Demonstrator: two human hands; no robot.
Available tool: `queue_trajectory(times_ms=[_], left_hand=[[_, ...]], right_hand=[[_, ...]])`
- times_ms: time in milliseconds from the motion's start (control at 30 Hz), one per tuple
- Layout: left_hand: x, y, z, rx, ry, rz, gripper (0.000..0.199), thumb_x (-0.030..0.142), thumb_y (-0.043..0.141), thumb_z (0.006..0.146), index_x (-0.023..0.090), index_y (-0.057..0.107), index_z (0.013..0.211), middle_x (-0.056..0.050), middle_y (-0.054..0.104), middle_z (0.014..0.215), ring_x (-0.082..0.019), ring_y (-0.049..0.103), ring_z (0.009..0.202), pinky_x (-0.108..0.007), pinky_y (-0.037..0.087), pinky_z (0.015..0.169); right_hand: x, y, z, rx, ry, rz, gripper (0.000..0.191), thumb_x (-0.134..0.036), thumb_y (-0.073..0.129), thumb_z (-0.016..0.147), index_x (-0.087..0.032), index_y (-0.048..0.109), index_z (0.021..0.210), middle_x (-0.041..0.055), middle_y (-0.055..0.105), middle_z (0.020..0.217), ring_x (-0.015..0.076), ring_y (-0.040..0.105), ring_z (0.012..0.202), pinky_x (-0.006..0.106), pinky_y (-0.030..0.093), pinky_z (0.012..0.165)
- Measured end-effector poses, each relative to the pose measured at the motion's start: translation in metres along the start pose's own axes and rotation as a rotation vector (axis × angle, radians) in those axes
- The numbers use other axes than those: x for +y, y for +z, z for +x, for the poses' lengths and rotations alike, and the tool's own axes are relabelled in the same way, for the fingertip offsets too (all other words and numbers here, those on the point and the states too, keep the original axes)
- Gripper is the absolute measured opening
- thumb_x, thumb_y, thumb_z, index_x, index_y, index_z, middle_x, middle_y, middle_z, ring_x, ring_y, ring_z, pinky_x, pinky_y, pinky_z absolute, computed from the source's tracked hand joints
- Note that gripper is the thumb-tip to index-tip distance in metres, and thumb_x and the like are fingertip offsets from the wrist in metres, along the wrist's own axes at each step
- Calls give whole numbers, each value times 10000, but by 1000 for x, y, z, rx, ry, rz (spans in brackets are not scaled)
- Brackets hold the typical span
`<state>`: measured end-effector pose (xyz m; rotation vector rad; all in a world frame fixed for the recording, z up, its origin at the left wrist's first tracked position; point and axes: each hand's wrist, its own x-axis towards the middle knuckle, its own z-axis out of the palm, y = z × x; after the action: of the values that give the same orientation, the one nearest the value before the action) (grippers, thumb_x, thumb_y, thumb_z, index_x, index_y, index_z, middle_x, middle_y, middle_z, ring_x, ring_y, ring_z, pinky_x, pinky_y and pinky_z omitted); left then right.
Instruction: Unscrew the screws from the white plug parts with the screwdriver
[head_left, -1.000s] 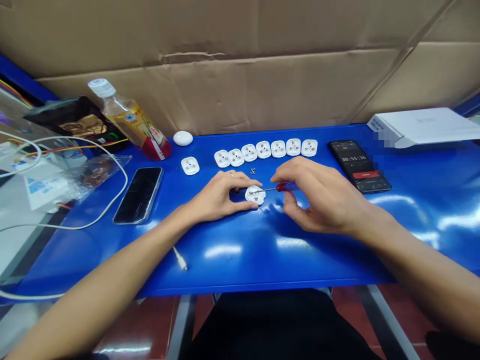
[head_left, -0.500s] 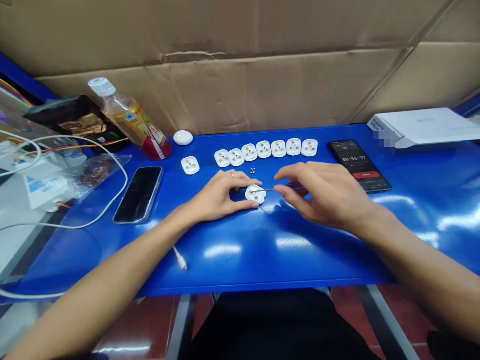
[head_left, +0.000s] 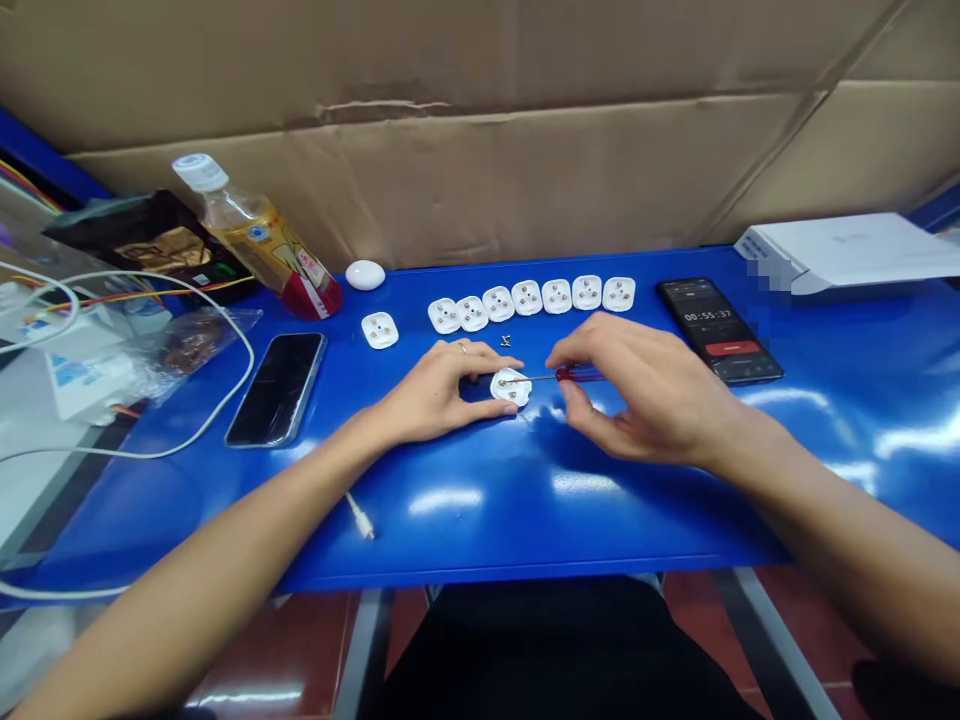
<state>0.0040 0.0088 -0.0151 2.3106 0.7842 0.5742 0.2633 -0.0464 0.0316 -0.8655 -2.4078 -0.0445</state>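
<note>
Between the thumb and fingers of my left hand (head_left: 442, 395) is a small white plug housing (head_left: 516, 392) with metal terminals, held on the blue table. My right hand (head_left: 645, 395) grips a screwdriver (head_left: 564, 374) with a red handle, mostly hidden by the fingers. Its thin shaft lies nearly level, and the tip meets a terminal in the housing. Just beyond my left fingers lie several tiny screws (head_left: 505, 341). Farther back, several like white housings (head_left: 557, 296) stand in a row, and another housing (head_left: 380, 330) sits apart to the left.
A dark phone (head_left: 277, 390) lies left, and a phone showing a timer (head_left: 720, 330) lies right. A drink bottle (head_left: 262, 245), a white oval object (head_left: 365, 275) and a white box (head_left: 855, 252) stand along the back. A white cable (head_left: 217, 405) loops at left; a cable plug (head_left: 363, 522) lies near the front.
My right thumb and fingers have shifted on the screwdriver, so its red handle now shows between them. My left hand and the white housing stay in place.
</note>
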Motion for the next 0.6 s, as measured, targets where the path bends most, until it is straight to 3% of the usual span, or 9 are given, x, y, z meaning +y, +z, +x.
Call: queue_trajectory(times_ms=[100, 233, 400, 600], left_hand=[[0, 0, 0, 0, -4, 5, 494, 511, 791, 901, 253, 750, 1320, -81, 773, 1211, -252, 716, 1067, -375, 530, 945], [1, 0, 0, -2, -4, -2, 481, 500, 792, 904, 259, 753, 1319, -79, 772, 1219, -251, 715, 1079, -375, 526, 967], [2, -1, 0, -10, -22, 4, 467, 492, 794, 906, 251, 757, 1305, -74, 769, 1225, -249, 711, 1089, -372, 514, 968], [2, -1, -1, -10, -58, 17, 548, 512, 800, 895, 245, 723, 1368, -75, 764, 1215, -245, 703, 1079, -361, 513, 934]], right_hand=[[0, -1, 0, -13, 7, 38, 167, -198, 584, 969, -177, 614, 1133, 108, 742, 1009, 251, 711, 891, 371, 558, 760], [0, 0, -2, 8, 75, -51, 158, -321, 603, 1027, -185, 640, 1099, 39, 744, 839, 201, 705, 712, 313, 485, 630], [1, 1, -3, -11, 8, 2, 108, -208, 558, 1011, -193, 644, 1075, 67, 757, 933, 218, 720, 823, 344, 542, 745], [7, 1, -7, 132, 9, -89, 156, -163, 609, 948, -224, 629, 1090, 40, 758, 924, 224, 732, 820, 348, 568, 712]])
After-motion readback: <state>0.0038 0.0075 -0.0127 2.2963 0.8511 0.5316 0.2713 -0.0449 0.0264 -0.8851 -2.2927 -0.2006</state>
